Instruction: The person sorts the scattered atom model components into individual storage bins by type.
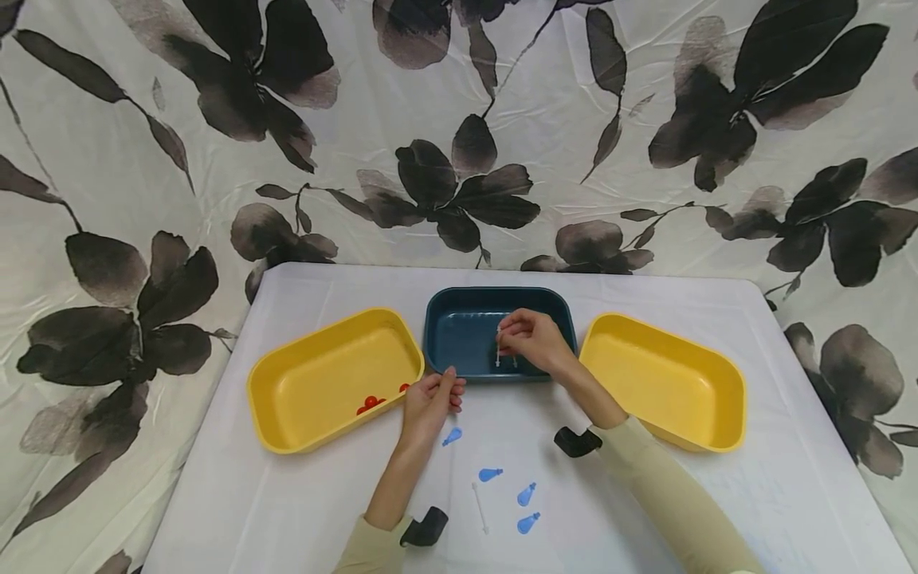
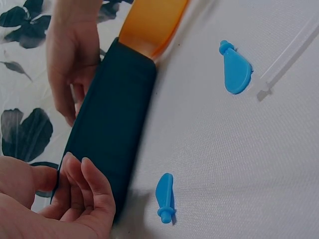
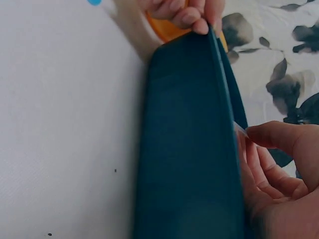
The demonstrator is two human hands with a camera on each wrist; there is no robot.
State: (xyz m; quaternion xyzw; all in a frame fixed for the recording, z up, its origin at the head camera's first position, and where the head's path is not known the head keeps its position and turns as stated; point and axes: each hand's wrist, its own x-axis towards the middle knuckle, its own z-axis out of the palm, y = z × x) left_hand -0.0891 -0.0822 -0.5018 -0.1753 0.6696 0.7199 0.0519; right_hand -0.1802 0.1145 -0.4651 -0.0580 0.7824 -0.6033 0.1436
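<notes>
One thin pale stick (image 1: 498, 349) hangs upright from the right hand (image 1: 534, 341), over the inside of a single dark blue tray (image 1: 459, 328). The thumb and fingers of that hand pinch it near its upper part; a second pale tip shows just beside it, and whether that belongs to another stick I cannot tell. The left hand (image 1: 430, 402) pinches the tray's near left corner, thumb over the rim and fingers curled against the outer wall.

On the worktop (image 1: 667, 510) in front of the tray lie four blue pieces (image 1: 527, 494), each broad at one end with a small knob at the other: one near the left hand, three farther to the right. One more pale stick (image 1: 480, 508) lies among them, apart from all four.

Two yellow trays flank the dark one. The left yellow tray (image 1: 315, 391) has four red pieces (image 1: 370, 401) showing along its near wall, partly hidden; the right yellow tray (image 1: 660, 383) stands angled beside the right forearm. Two black wrist mounts (image 1: 425, 528), one per arm, sit at the sleeve cuffs.
</notes>
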